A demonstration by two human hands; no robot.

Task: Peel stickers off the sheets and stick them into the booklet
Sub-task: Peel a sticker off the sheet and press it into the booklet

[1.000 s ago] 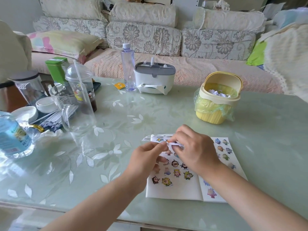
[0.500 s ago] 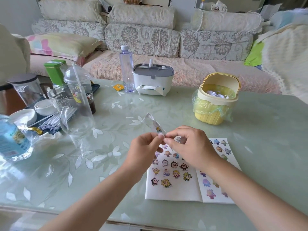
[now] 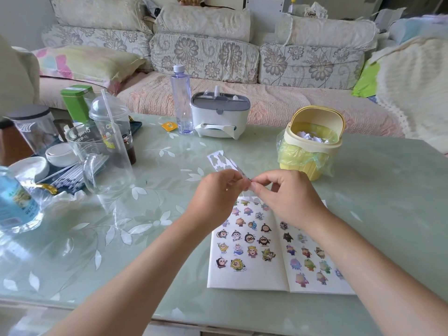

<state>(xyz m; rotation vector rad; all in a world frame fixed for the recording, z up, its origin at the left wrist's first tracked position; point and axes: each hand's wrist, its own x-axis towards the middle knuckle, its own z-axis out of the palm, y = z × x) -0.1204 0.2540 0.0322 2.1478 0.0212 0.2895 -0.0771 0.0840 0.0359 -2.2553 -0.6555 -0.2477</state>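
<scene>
Two hands meet over the pale green table (image 3: 378, 190), so going big to small: the table's crowded on the left with cups and bottles, a little yellow bin (image 3: 312, 146) sits at the back right, and the open booklet (image 3: 249, 275) lies flat right under the wrists, both pages already well covered in cartoon stickers.

Next down, the left hand (image 3: 215, 195) is pinched closed on the lower end of a sticker sheet (image 3: 224, 162), which pokes up and away from the fingers, lifted clear of the table. Looks mostly used up, with white cut-out shapes where stickers were. The right hand (image 3: 288, 197) has thumb and forefinger pressed together right at the sheet's near edge, touching the left fingertips. Whether it's got a sticker edge under the nail yet, I can't tell, it's too tiny.

My take on doing this bit well: keep the left hand's pinch close to the sticker being lifted so the backing doesn't flop, bend the sheet slightly to pop a corner, then peel slow and low so it doesn't curl or tear. Bare spots in the booklet seem to be along the bottom of both pages.
</scene>
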